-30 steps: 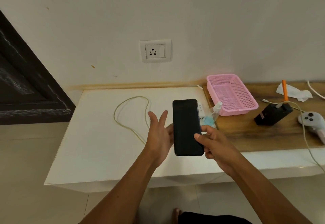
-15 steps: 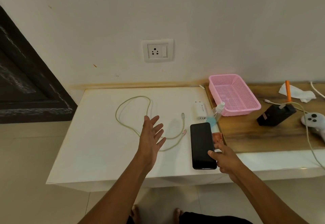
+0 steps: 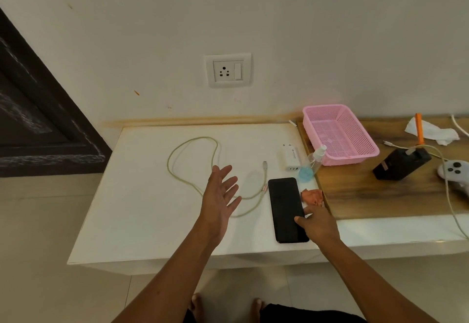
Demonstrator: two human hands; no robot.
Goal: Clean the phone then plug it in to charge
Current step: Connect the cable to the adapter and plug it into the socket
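Observation:
A black phone (image 3: 285, 206) lies flat, screen up, near the front edge of the white table (image 3: 142, 211). My right hand (image 3: 317, 223) grips its lower right edge, thumb on the glass. My left hand (image 3: 220, 195) hovers with fingers spread over the pale charging cable (image 3: 193, 142), which loops across the table. A white charger adapter (image 3: 290, 157) sits behind the phone. Beside the adapter is a clear spray bottle (image 3: 313, 162) with blue liquid. A crumpled orange cloth (image 3: 313, 195) lies just right of the phone. The wall socket (image 3: 228, 70) is above the table.
On the wooden top to the right stand a pink basket (image 3: 340, 132), a black power bank (image 3: 401, 164) with a cable plugged in, a white controller (image 3: 454, 173), a tissue (image 3: 431, 129) and an orange pen (image 3: 418, 128). A dark door frame stands at left.
My right hand has brought the phone down from in front of me and laid it flat on the table. My left hand let go of it and moved left over the cable.

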